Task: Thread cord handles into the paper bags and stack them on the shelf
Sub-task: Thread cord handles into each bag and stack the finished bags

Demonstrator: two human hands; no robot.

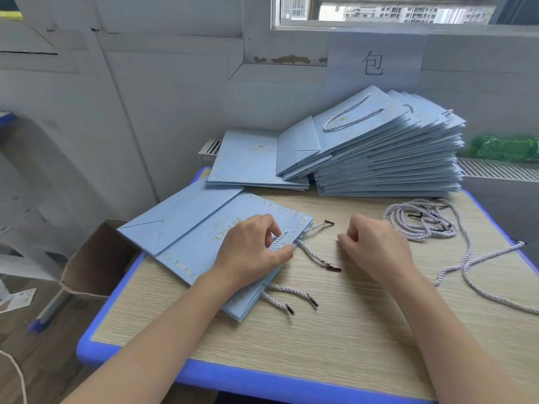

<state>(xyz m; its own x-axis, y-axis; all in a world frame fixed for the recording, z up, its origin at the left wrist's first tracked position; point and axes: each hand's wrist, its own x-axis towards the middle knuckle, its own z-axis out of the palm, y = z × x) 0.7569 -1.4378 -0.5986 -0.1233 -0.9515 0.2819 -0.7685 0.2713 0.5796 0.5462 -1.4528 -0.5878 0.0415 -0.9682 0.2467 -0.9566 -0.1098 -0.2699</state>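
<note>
My left hand lies on the flat pale-blue paper bag I am working on, thumb and curled fingers pinching a loop of twisted lilac-white cord at the bag's open edge. The bag sits at about ten o'clock from the middle of the table, its gold word "PRINCE" reading sideways to me beside a dotted gold border. Four cord ends with dark metal tips stick out from the bag's edge toward three and five o'clock.

My right hand rests on the wood-grain tabletop just right of those ends, fingers curled loosely in; I cannot tell whether anything is pinched between them.

A tangle of loose cords lies at two o'clock, with long strands trailing toward the blue table rim at three.

At twelve to one o'clock a tall stack of bags leans fanned out, the top one already showing a cord handle. A lower pile beside it at eleven o'clock also carries "PRINCE" under a small gold crown.

On the wall above, a pale sheet bears the handwritten character "包". A brown cardboard box stands off the table's left edge at nine o'clock.
</note>
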